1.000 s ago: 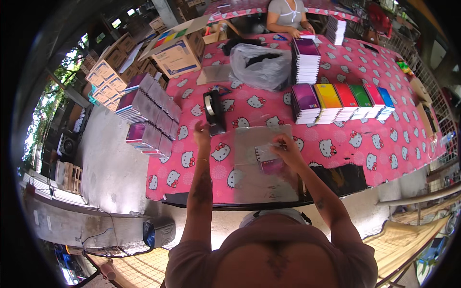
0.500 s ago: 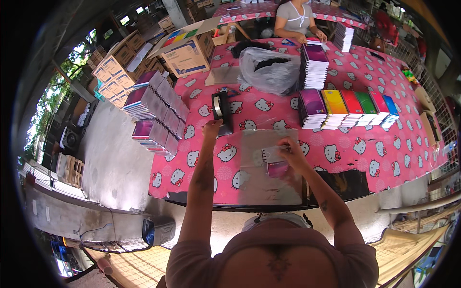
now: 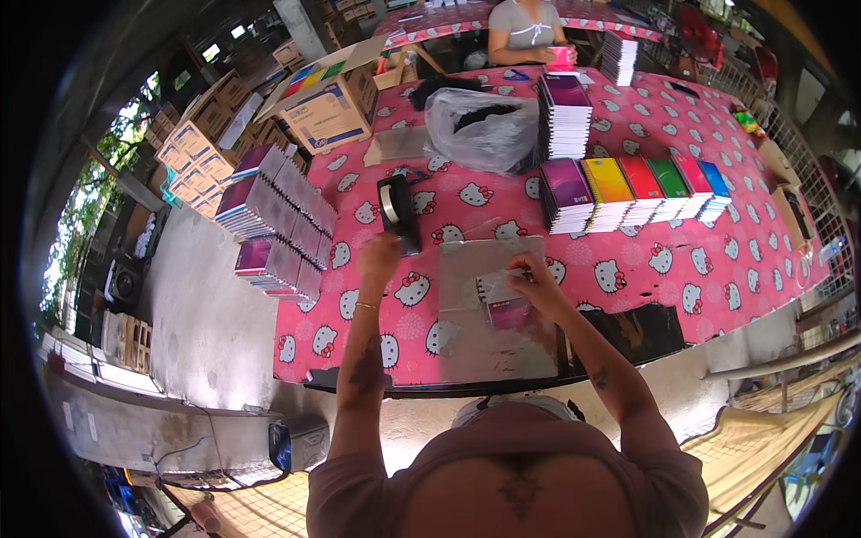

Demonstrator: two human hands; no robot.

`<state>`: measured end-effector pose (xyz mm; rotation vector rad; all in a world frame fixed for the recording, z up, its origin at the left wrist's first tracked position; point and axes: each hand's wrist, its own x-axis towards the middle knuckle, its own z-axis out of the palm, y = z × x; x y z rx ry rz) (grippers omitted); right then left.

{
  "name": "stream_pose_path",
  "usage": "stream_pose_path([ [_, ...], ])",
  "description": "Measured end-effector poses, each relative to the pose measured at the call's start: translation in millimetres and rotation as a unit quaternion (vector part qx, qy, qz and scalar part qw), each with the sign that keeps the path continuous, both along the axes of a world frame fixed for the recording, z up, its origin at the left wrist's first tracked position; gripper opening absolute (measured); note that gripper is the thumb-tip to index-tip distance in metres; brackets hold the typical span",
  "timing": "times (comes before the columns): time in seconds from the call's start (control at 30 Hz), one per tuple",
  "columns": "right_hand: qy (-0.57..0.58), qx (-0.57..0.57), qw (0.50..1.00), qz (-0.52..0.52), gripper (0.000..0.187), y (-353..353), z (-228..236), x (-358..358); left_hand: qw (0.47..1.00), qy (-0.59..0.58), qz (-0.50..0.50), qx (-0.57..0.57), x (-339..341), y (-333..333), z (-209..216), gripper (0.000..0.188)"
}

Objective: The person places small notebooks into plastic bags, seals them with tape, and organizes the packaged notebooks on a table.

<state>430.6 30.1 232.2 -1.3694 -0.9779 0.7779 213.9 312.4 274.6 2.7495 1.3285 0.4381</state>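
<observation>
A small spiral notebook [image 3: 508, 314] with a purple cover part and a pale part lies on a grey-brown sheet [image 3: 462, 345] near the table's front edge, under what looks like clear plastic film. Over its upper right corner is my right hand [image 3: 535, 285], fingers pinched on the film. My left hand [image 3: 380, 258] is just off the near end of a black tape dispenser [image 3: 408, 235] with a pale roll. Its fingers look curled together, slightly blurred; whatever they pinch is too small to make out.
Stacked notebooks in several colours [image 3: 610, 184] stand right of centre, a taller purple stack [image 3: 565, 112] behind. Wrapped stacks [image 3: 278, 211] line the left edge. A clear plastic bag [image 3: 484, 134] and an open carton [image 3: 327, 112] sit farther back. Across the table a person [image 3: 529, 31] handles a pink notebook.
My left hand has come away from the tape dispenser, toward me and slightly left. The right hand stays at the notebook. The person opposite now holds a pink notebook. The whole view has shifted slightly.
</observation>
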Motion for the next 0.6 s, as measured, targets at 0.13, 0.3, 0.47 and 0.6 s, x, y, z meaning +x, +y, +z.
stream_pose_path([
  [0.13,0.069,-0.041,0.997,-0.005,0.029,-3.5,1.9,5.4,0.866,-0.043,-0.423,-0.263,74.4,-90.2,74.5,0.026],
  [0.3,0.095,-0.02,0.995,0.031,0.035,-12.9,10.6,15.3,0.841,0.174,-0.468,-0.209,130.9,-105.3,89.8,0.02],
  [0.47,0.086,-0.011,0.995,0.048,0.044,-5.1,7.7,6.1,0.714,0.074,-0.327,-0.614,122.3,-49.7,-26.2,0.035],
  [0.6,0.11,0.053,0.992,0.009,0.048,-8.1,2.8,-7.5,0.687,-0.218,-0.245,-0.649,70.4,-67.4,-61.4,0.038],
])
